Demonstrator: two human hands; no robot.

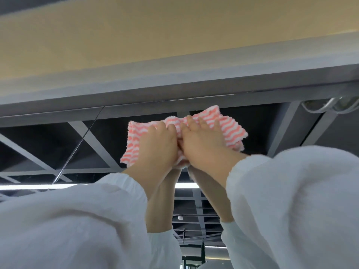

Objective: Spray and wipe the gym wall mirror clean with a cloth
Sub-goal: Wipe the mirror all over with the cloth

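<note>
I am looking steeply up at the top of the wall mirror point(48, 150), which reflects a dark ceiling with grey beams. A pink-and-white striped cloth point(231, 129) lies against the glass just below the mirror's upper edge. My left hand point(158, 146) and my right hand point(204, 141) lie side by side on the cloth, fingers stretched upward, pressing it to the glass. The cloth bunches up between the two hands. Reflections of my forearms show below the hands. No spray bottle is in view.
A grey beam point(174, 80) runs above the mirror's top edge, with a tan surface point(155, 30) over it. A slanted seam point(77, 144) divides the mirror panels on the left. Metal conduit point(330, 105) curls at the upper right. My white sleeves point(291, 200) fill the bottom.
</note>
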